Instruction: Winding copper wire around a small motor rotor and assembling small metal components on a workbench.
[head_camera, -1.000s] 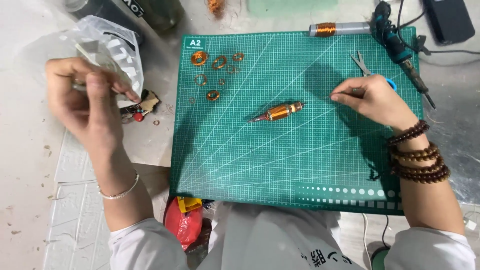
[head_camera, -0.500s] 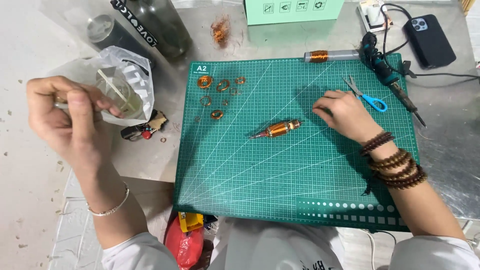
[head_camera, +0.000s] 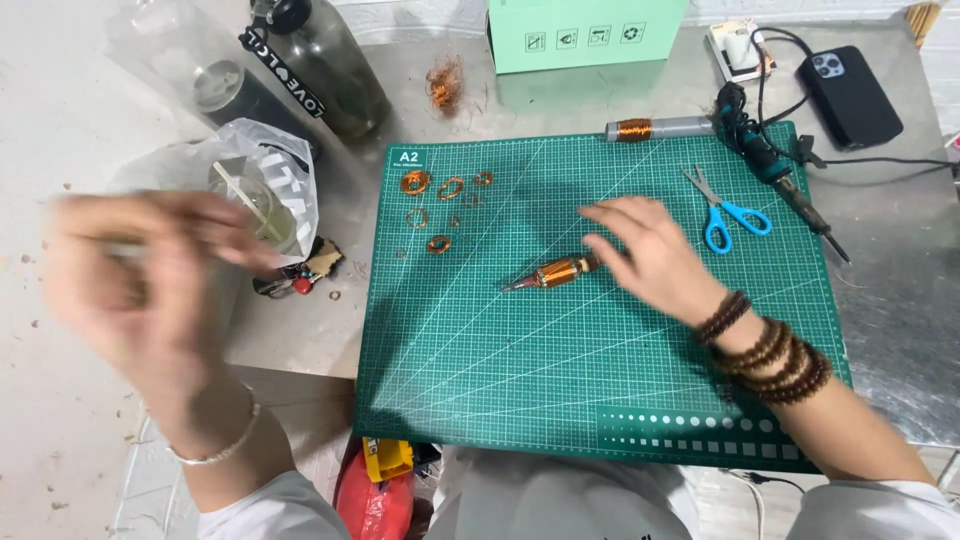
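The right hand (head_camera: 650, 255) has left the blue-handled scissors (head_camera: 725, 210), where it rested a second ago, and moved leftward over the green cutting mat (head_camera: 600, 380); its fingertips now lie just beside the rear end of the copper-wound coil (head_camera: 560, 271). The left hand (head_camera: 150, 280), earlier raised and pinching the clear plastic bag (head_camera: 250, 175), has dropped lower and nearer the tabletop's edge and now shows only as a motion blur. The head camera has tilted up, so the dark bottle (head_camera: 320, 60) and black phone (head_camera: 850, 95) show in full.

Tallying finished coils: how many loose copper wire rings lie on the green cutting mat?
6, clustered at the mat's upper left corner: copper rings at, and a tiny one. Smaller bits may escape notice.
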